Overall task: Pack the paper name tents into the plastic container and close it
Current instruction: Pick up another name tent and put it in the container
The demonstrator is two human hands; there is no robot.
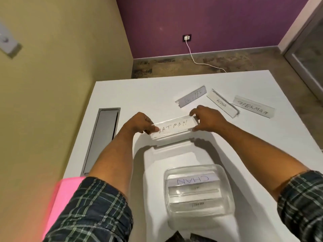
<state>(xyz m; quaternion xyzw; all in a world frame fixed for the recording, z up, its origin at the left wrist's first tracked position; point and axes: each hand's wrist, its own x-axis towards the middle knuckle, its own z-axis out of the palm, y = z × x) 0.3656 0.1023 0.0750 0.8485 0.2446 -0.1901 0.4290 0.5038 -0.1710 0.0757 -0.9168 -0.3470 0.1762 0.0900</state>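
A name tent marked BATMAN (174, 127) hangs above the white table between both hands. My left hand (142, 123) pinches its left end and my right hand (207, 119) pinches its right end. Near me stands the clear plastic container (198, 195), open on top, with a tent marked CHAN and others lying inside. Three more tents lie at the back right: a grey one (191, 96), one marked ALPHA (222, 103) and one marked SUPERMAN (253, 107). The container's lid is not seen.
The white table (139, 95) ends at a far edge, with floor and a purple wall behind. A grey cable-slot cover (103, 138) is set into its left side. A white cord (194, 58) runs from a wall socket across the floor.
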